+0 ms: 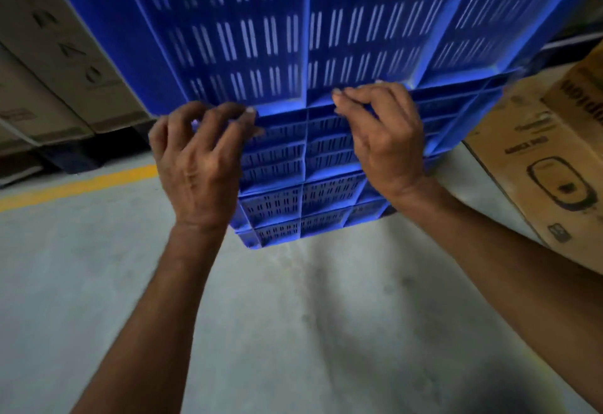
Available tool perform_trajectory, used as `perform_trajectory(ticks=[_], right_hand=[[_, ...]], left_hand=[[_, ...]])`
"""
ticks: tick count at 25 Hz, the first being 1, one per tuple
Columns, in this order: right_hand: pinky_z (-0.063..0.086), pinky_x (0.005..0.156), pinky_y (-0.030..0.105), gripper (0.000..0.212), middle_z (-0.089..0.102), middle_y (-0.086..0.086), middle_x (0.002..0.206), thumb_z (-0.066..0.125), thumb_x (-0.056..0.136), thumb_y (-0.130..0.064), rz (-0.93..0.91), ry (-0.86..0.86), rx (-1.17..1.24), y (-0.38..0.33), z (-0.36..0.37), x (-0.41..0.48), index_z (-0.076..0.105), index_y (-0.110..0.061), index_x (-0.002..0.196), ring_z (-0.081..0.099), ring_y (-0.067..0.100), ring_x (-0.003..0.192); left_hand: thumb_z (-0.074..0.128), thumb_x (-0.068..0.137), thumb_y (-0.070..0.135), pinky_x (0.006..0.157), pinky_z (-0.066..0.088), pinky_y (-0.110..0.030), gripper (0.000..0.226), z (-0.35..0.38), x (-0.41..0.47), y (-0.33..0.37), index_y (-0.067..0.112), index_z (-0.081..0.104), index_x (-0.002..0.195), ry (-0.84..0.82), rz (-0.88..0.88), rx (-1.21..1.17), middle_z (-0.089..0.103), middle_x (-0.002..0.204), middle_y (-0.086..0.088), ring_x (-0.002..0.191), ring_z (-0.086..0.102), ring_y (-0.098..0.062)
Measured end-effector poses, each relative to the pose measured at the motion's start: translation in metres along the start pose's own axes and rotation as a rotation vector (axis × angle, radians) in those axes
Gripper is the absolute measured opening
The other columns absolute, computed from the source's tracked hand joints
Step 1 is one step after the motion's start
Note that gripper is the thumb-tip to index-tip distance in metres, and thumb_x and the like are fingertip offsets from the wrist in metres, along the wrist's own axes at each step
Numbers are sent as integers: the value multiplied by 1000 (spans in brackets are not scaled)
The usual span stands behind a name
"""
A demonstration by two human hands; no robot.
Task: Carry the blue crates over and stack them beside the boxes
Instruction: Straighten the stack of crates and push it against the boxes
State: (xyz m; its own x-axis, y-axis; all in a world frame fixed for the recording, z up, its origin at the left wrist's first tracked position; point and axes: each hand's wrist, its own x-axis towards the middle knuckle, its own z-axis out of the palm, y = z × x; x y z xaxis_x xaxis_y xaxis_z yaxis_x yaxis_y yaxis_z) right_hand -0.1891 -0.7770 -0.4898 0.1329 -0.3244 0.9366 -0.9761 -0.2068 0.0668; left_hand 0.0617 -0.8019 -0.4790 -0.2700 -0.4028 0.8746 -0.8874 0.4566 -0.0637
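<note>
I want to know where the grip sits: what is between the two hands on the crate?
In the head view, only the crate's blue ribbed rim lies between the left hand and right hand.

Looking down along a tall stack of blue crates [293,38] with slotted walls, standing on a grey concrete floor [293,315]. Left hand [199,159] and right hand [381,139] both pressed against the near face, fingers curled over a rim partway up the stack. Brown cardboard box [538,165] with a printed appliance outline just right of the stack. Pale cartons [49,64] to the left. Yellow painted line [75,185] across the floor.
</note>
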Motion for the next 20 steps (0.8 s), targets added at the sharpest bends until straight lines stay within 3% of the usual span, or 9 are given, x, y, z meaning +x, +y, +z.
perform_trajectory(ticks=[3, 7, 9, 11, 15, 18, 20], right_hand=[[55, 79, 31, 14, 74, 10, 88, 72, 94, -6, 10, 178, 17, 5, 23, -9, 79, -5, 105, 61, 25, 87], [57, 77, 35, 13, 75, 9, 89, 72, 94, -5, -49, 350, -20, 6, 42, -19, 80, -6, 104, 67, 28, 84], [57, 78, 37, 15, 75, 8, 93, 70, 95, -4, -91, 377, -46, 10, 45, -20, 79, -7, 106, 70, 29, 84], [57, 80, 37, 17, 75, 6, 96, 69, 95, -3, -110, 393, -72, 15, 44, -22, 78, -8, 109, 71, 28, 87], [54, 91, 38, 22, 73, 9, 105, 58, 102, -3, -91, 260, 17, 10, 32, -19, 75, -5, 115, 69, 29, 99], [50, 98, 41, 24, 71, 10, 115, 56, 102, -2, 109, 210, 76, 30, 4, -33, 72, -5, 119, 64, 30, 110], [50, 94, 43, 23, 70, 7, 115, 66, 96, -6, 323, 233, -23, 68, -15, -42, 73, -8, 117, 62, 28, 109]], left_hand=[[69, 99, 24, 78, 46, -39, 13, 21, -14, 6, 26, 79, 107, 147, -42, 21, 75, 103, 5, 92, 57, -24], [65, 101, 29, 69, 48, -43, 16, 44, -9, 10, 24, 72, 88, 353, -109, 26, 68, 83, 0, 82, 55, -30], [60, 104, 30, 67, 49, -47, 11, 50, -9, 10, 24, 63, 96, 372, -132, -49, 65, 84, -1, 81, 56, -32], [58, 105, 26, 67, 46, -45, 9, 52, -13, 10, 26, 66, 101, 392, -70, 5, 66, 86, -1, 81, 56, -33], [57, 106, 21, 71, 45, -46, 12, 54, -11, 11, 25, 69, 108, 286, -54, 49, 68, 92, -4, 85, 57, -35], [53, 107, 28, 81, 48, -52, 20, 34, -16, 14, 24, 70, 116, 124, -88, -43, 68, 106, -9, 98, 55, -37], [58, 104, 27, 83, 45, -49, 21, 20, -8, 46, 19, 73, 117, 180, 61, -63, 68, 112, -11, 99, 58, -37]])
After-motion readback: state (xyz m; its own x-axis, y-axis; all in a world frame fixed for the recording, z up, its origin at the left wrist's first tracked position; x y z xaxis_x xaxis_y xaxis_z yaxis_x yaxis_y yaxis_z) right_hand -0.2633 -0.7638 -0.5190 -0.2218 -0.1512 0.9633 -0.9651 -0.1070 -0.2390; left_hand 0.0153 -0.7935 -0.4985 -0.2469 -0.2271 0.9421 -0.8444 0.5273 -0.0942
